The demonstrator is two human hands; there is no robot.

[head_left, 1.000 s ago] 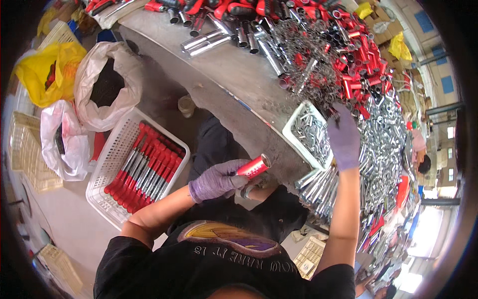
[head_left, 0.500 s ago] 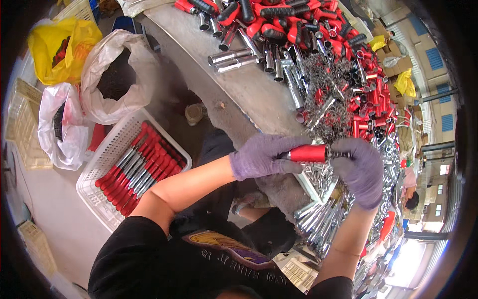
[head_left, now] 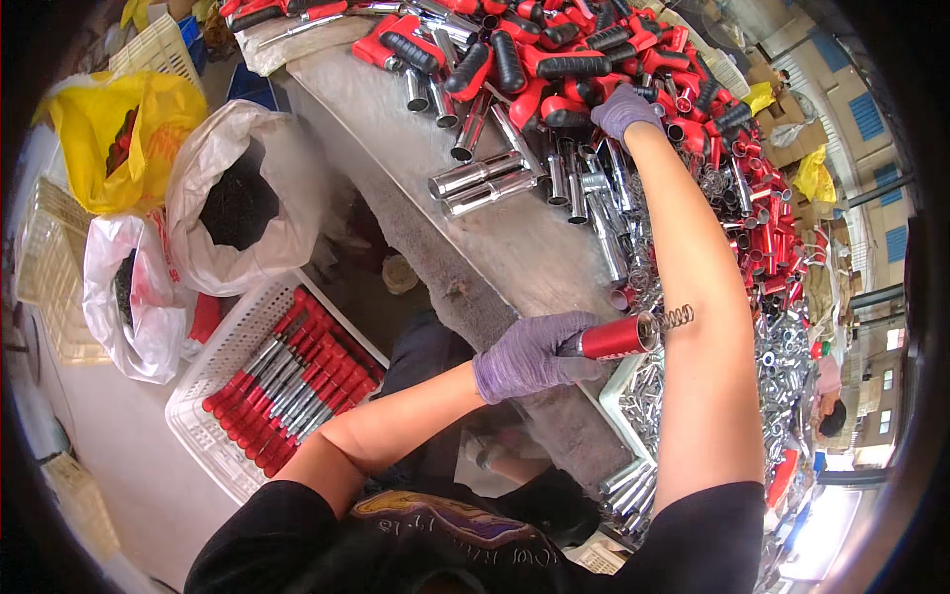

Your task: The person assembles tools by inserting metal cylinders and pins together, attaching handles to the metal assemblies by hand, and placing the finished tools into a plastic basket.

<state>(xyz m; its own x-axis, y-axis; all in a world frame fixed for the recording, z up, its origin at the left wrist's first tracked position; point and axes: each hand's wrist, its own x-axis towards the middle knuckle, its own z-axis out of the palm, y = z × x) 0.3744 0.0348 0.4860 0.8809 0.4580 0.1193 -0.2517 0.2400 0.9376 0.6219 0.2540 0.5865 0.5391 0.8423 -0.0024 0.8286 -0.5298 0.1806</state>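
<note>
In my left hand, gloved in purple, the fingers are wrapped round a red metal tube. A coil spring sticks out of the tube's open end, just in front of my right forearm. My right hand, in the same kind of glove, reaches far up to the heap of red-and-black handles. It touches the heap, and its fingertips are hidden among the handles. Bare chrome tubes lie on the bench near the heap.
The bench bears a heap of springs, red parts and small metal pieces. At left, a white basket holds several red-and-chrome tools. Beside it stand a white sack and a yellow bag.
My right hand has left the spring at the tube's end and moved up to the heap of handles. My left hand still holds the tube, slightly lower in view.
</note>
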